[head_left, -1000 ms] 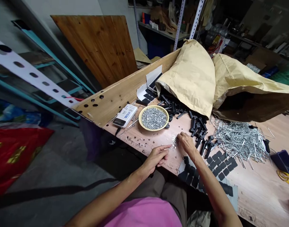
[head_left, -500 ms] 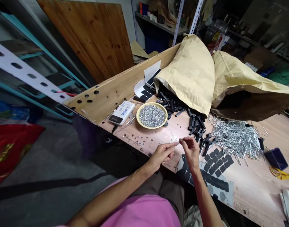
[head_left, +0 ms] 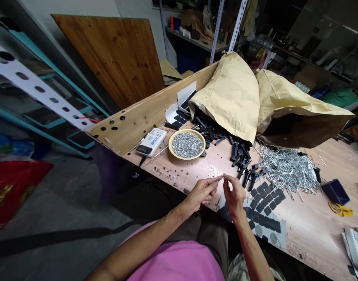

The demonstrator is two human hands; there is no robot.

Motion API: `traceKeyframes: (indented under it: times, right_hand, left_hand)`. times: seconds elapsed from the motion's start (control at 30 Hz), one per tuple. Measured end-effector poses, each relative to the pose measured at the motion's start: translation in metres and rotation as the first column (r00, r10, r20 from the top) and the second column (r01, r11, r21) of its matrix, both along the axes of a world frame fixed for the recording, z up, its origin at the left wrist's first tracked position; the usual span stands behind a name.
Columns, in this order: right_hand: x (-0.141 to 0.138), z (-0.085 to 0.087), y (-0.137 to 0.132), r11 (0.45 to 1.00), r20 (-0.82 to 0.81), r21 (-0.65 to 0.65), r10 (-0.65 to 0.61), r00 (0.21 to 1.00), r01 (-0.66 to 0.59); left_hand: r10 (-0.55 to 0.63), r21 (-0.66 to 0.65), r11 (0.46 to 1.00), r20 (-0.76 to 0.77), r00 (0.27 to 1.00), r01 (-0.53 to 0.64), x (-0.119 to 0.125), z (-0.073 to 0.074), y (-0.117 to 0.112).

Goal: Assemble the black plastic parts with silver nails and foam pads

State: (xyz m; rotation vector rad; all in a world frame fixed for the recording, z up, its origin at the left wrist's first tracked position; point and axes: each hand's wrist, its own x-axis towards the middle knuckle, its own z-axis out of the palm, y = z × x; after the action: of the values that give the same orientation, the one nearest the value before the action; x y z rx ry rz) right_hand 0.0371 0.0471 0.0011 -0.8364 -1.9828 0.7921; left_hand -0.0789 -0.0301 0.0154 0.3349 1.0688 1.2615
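My left hand [head_left: 202,192] is closed in a pinch around a thin metal rod [head_left: 220,179], whose end points to the right. At that end the thumb and fingertips of my right hand [head_left: 235,194] are pressed together; whatever is between them is too small to make out. Just beyond the fingertips, small pale washer-like rings [head_left: 213,171] lie scattered on the table. A yellow bowl [head_left: 171,148] of small shiny metal pieces [head_left: 187,144] stands farther back to the left.
Black plastic parts [head_left: 240,154] lie heaped before a paper sack [head_left: 230,97]. Right of them are a pile of metal rods [head_left: 290,168] and a dark blue box [head_left: 336,191]. Black pads on a sheet [head_left: 280,234] lie beside my right forearm. A white device [head_left: 152,142] sits left.
My right hand has turned slightly at the rod's end, its fingers still pinched. My left hand keeps its hold almost in place. The view has shifted a little.
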Motion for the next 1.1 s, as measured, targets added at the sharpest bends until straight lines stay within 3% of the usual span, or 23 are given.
traceKeyframes:
  times: [0.1, 0.2, 0.37, 0.47, 0.57, 0.63, 0.73, 0.8, 0.93, 1.1]
  right_hand:
    - [0.006, 0.004, 0.001, 0.999, 0.076, 0.029, 0.041, 0.996, -0.044]
    - [0.013, 0.012, 0.007, 0.98, 0.074, -0.161, 0.127, 0.989, -0.114]
    - [0.025, 0.019, 0.017, 0.846, -0.023, -0.471, 0.271, 0.962, -0.25]
    - [0.029, 0.022, 0.017, 0.798, -0.032, -0.539, 0.299, 0.954, -0.268]
    - [0.031, 0.024, 0.012, 0.848, 0.029, -0.436, 0.348, 0.937, -0.302]
    - [0.031, 0.025, 0.007, 0.887, 0.105, -0.335, 0.37, 0.923, -0.318]
    - [0.031, 0.023, 0.001, 0.929, 0.217, -0.21, 0.349, 0.912, -0.306]
    - [0.032, 0.021, -0.001, 0.945, 0.27, -0.143, 0.323, 0.907, -0.294]
    - [0.032, 0.015, -0.004, 0.954, 0.346, -0.043, 0.293, 0.891, -0.297]
    - [0.033, 0.001, -0.006, 0.955, 0.498, 0.067, 0.219, 0.839, -0.289]
  left_hand:
    - [-0.02, 0.04, 0.999, -0.065, 0.998, 0.023, -0.003, 0.001, -0.002]
    - [-0.119, 0.041, 0.992, -0.094, 0.988, 0.124, -0.009, 0.003, -0.005]
    - [-0.284, 0.03, 0.957, -0.082, 0.955, 0.287, -0.018, 0.004, -0.007]
    - [-0.32, 0.051, 0.944, -0.109, 0.941, 0.327, -0.02, 0.002, -0.01]
    - [-0.312, 0.101, 0.935, -0.219, 0.924, 0.34, -0.018, -0.001, -0.015]
    - [-0.218, 0.15, 0.945, -0.373, 0.902, 0.29, -0.014, -0.003, -0.019]
    - [-0.036, 0.211, 0.958, -0.585, 0.81, 0.195, -0.008, -0.007, -0.022]
    - [0.005, 0.217, 0.958, -0.666, 0.746, 0.188, -0.006, -0.009, -0.023]
    - [0.006, 0.196, 0.958, -0.742, 0.671, 0.208, -0.003, -0.012, -0.022]
    - [0.01, 0.178, 0.972, -0.676, 0.737, 0.151, 0.001, -0.017, -0.024]
